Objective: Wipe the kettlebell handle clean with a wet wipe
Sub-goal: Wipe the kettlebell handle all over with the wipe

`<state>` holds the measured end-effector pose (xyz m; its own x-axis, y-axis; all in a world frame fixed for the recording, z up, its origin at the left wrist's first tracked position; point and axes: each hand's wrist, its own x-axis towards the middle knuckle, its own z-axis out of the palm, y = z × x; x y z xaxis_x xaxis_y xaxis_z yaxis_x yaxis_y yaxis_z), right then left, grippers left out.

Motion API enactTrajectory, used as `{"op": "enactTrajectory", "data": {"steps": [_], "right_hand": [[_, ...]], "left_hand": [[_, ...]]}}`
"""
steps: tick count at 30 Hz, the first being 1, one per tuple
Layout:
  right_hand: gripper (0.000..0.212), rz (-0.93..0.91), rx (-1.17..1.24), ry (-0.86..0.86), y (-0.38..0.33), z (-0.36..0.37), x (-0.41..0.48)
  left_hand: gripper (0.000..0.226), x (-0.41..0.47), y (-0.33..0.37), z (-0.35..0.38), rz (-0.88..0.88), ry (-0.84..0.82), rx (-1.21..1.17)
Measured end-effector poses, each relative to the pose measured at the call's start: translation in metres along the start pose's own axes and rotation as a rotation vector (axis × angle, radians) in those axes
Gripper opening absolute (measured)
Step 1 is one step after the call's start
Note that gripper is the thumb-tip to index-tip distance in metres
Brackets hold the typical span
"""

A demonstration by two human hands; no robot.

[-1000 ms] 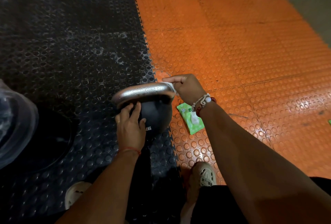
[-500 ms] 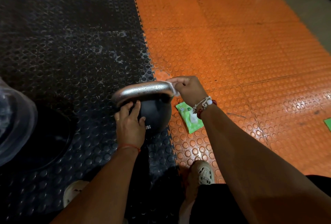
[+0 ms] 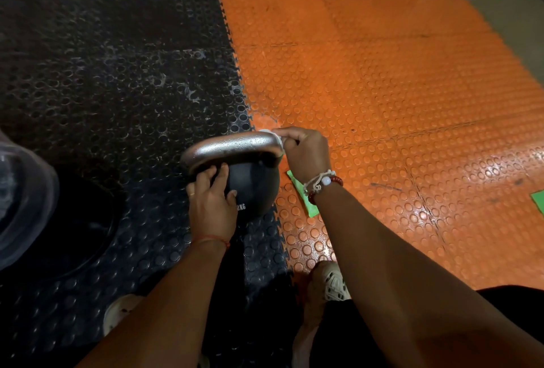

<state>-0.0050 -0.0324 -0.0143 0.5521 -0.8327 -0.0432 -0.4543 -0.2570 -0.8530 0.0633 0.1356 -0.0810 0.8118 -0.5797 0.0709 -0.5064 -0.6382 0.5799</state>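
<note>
Little has shifted over the last second: the right wrist has sunk a touch lower, so it now covers more of the green pack than before, and both hands have kept their places on the weight. Reading from the left, the left hand [image 3: 212,206] lies on the near left shoulder of the kettlebell [image 3: 259,188]. Its fingers are fairly straight and reach up to the underside of the handle [image 3: 232,147], with the thumb spread on the ball. Its grip is loose and flat, a steadying press and not a clasp. The kettlebell stands upright on the black mat [image 3: 117,88], right at the toothed seam with the orange mat [image 3: 382,88]. The handle's top bar shines with droplets (wet from the wipe, most likely). At its right bend the wet wipe [image 3: 279,142] shows only as a white edge, squeezed between the metal and the right hand [image 3: 306,153], whose grip is closed tight round wipe and bend together. Just past the wrist, the green pack [image 3: 310,206] lies on the orange mat beside the ball. With the hand parked at this bend, I judge the rubbing to be concentrated there. The top bar looks done, while the left bend probably remains.
</note>
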Motion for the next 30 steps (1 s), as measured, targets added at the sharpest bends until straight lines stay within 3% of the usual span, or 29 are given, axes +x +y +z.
{"op": "enactTrajectory", "data": {"steps": [5, 9, 13, 17, 21, 25, 30], "right_hand": [[0.033, -0.126, -0.014, 0.109, 0.003, 0.007, -0.015], [0.031, -0.072, -0.045, 0.146, 0.002, 0.012, -0.01], [0.032, -0.206, -0.038, 0.191, 0.0, 0.014, -0.022], [0.03, -0.089, -0.053, 0.207, 0.003, 0.012, -0.015], [0.032, -0.232, -0.065, 0.252, 0.003, 0.017, -0.026], [0.029, -0.15, -0.055, 0.258, 0.005, 0.015, -0.019], [0.029, -0.308, -0.078, 0.286, 0.001, 0.021, -0.028]], "left_hand": [[0.055, 0.0, -0.001, 0.001, 0.0, 0.001, 0.012], [0.054, 0.001, 0.001, 0.0, -0.002, -0.002, 0.02], [0.054, 0.0, 0.001, -0.001, -0.007, -0.007, 0.024], [0.054, 0.0, 0.002, -0.001, -0.009, -0.009, 0.023], [0.054, 0.001, 0.001, 0.0, -0.008, -0.01, 0.029], [0.054, 0.001, 0.001, 0.0, -0.009, -0.014, 0.027], [0.055, 0.0, 0.001, 0.0, -0.016, -0.013, 0.03]]}}
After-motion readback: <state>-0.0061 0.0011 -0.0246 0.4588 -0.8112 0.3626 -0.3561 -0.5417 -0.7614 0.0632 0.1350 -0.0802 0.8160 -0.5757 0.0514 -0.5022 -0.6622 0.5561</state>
